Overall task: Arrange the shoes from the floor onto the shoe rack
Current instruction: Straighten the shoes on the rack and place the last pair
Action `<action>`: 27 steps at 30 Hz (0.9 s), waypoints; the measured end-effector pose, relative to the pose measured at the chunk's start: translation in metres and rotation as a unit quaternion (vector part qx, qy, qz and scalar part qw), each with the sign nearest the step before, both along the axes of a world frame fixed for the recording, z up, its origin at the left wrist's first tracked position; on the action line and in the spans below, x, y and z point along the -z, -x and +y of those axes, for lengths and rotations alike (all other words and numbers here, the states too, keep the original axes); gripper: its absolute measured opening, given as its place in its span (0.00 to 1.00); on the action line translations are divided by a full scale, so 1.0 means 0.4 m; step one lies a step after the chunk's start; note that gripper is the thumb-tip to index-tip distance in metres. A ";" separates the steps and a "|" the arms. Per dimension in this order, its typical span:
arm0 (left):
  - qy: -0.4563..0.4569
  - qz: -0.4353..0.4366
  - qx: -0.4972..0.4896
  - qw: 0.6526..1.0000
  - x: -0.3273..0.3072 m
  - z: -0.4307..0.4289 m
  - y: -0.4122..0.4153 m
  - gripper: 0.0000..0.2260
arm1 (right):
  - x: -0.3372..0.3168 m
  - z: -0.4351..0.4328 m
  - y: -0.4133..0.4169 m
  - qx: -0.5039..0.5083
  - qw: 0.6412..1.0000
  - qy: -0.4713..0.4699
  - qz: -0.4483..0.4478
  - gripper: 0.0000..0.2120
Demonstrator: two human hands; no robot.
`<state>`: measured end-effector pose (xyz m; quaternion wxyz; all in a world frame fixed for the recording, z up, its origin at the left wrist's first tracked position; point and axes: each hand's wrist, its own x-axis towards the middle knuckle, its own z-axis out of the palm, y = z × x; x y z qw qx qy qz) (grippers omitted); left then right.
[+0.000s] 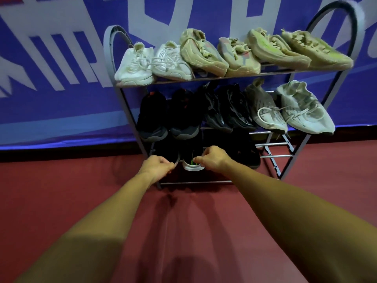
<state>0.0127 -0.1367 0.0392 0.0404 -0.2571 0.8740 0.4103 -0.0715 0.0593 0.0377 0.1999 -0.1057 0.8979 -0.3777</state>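
Both arms reached low to the bottom shelf of the shoe rack (193, 182). The left grip (157, 166) was curled, pinching the grey sole edge of a black shoe (165, 151). The right grip (212, 159) pinched the green-striped shoe (190, 163) just beside it. Pale sneakers (204, 54) filled the top shelf, and dark pairs (183, 115) and a white pair (285, 111) sat on the middle one, above the red floor (61, 190).
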 end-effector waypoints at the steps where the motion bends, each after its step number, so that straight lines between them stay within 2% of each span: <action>1: 0.025 -0.014 0.008 1.000 0.005 -0.012 -0.003 0.06 | 0.011 -0.006 0.006 -0.006 1.000 -0.013 -0.008 0.18; 5: 0.067 -0.038 0.027 0.997 0.027 -0.042 0.004 0.05 | 0.051 -0.004 0.020 -0.022 0.996 -0.067 -0.049 0.16; 8: 0.063 -0.044 0.036 0.996 0.044 -0.034 0.029 0.06 | 0.075 0.000 0.027 -0.014 0.994 -0.066 -0.089 0.18; 13: -0.006 -0.063 0.062 0.996 0.072 0.019 0.089 0.09 | 0.117 -0.038 0.055 0.045 0.990 0.008 -0.131 0.18; 21: -0.020 -0.077 0.055 0.995 0.076 0.055 0.130 0.12 | 0.107 -0.054 0.053 0.109 0.971 0.107 -0.185 0.10; 27: -0.033 -0.047 0.039 0.998 0.052 0.072 0.106 0.11 | 0.056 0.010 0.030 0.122 0.948 0.196 -0.218 0.06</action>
